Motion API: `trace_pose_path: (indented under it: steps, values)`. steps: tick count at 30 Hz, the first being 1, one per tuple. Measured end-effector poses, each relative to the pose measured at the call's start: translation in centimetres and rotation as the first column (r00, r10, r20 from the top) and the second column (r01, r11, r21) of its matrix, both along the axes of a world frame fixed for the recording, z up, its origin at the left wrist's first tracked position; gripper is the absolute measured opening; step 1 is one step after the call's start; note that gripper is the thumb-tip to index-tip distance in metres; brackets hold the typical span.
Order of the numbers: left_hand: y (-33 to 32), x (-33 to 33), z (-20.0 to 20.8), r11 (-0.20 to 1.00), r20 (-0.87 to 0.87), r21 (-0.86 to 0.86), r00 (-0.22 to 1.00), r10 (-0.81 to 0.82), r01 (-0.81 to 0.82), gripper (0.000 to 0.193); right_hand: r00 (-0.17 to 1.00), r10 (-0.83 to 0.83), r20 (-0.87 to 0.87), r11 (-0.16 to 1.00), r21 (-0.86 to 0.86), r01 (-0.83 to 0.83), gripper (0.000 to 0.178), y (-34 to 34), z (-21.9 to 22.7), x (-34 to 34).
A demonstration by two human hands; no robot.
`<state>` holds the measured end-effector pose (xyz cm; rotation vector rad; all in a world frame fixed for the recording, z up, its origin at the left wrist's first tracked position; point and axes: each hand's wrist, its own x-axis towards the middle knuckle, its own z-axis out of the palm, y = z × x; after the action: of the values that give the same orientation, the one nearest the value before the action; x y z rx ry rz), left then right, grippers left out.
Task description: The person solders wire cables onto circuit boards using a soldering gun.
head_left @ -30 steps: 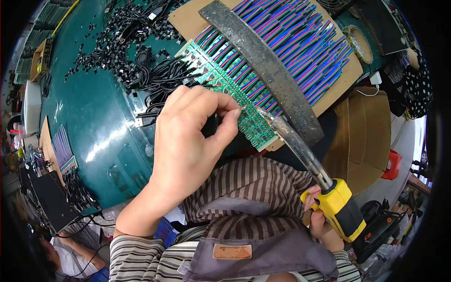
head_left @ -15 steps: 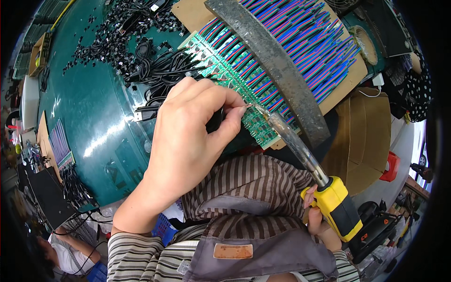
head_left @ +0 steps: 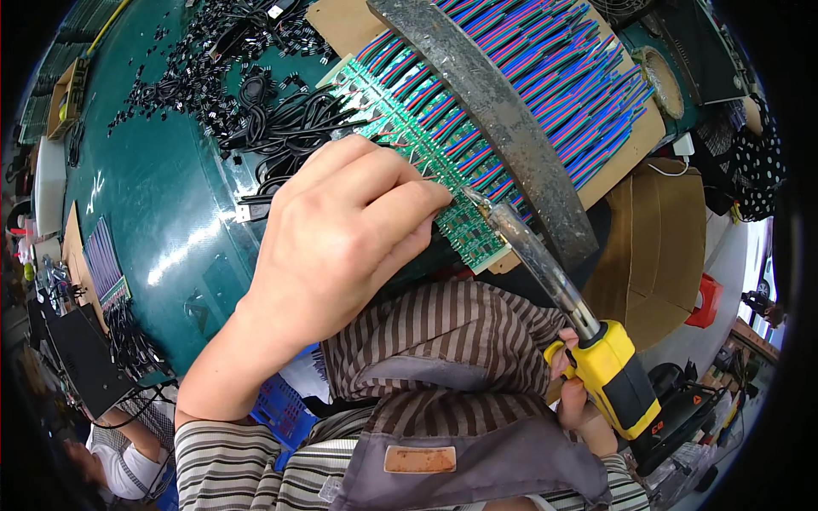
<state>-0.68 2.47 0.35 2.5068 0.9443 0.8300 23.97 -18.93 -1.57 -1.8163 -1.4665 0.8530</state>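
My left hand (head_left: 341, 230) bends over the green circuit boards (head_left: 464, 230), its thumb and forefinger pinched close to the boards' near part. Whatever lies between those fingertips is hidden. My right hand (head_left: 574, 402) grips a yellow and black soldering gun (head_left: 615, 375), fingers around its trigger side. The gun's long barrel slants up to the left, its tip at the boards just right of my left fingertips. Rows of red, blue, green and black wires (head_left: 588, 128) run from the boards. A curved dark metal bar (head_left: 503, 102) lies across these wires.
Black cables (head_left: 290, 145) lie in a tangle left of the boards, with small black connectors (head_left: 170, 94) scattered beyond on the green table (head_left: 128, 187). Brown cardboard (head_left: 652, 255) stands at the right. Another person (head_left: 128, 451) is at the lower left.
My left hand has turned slightly, and its fingertips have shifted a little; a thin wire end seen at them before is now hidden. The soldering gun has barely moved.
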Motion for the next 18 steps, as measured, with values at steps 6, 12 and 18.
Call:
trace_pose_path:
  steps: [6, 12, 18]
  values:
    - [0.33, -0.48, -0.11, 0.996, -0.013, 0.07, 0.998, -0.06, 0.061, 0.025, 0.998, -0.025, -0.051, 0.996, 0.079, 0.029, 0.028, -0.38, -0.8, 0.21]
    - [0.31, -0.69, -0.54, 0.985, -0.027, 0.147, 0.996, -0.087, 0.091, 0.026, 1.0, -0.026, 0.011, 0.996, 0.089, 0.025, 0.028, 0.33, -0.25, 0.1]
    - [0.65, -0.65, -0.48, 0.988, -0.008, 0.115, 0.995, -0.1, 0.1, 0.026, 0.998, -0.055, 0.005, 0.993, 0.105, 0.054, 0.025, 0.45, -0.39, -0.21]
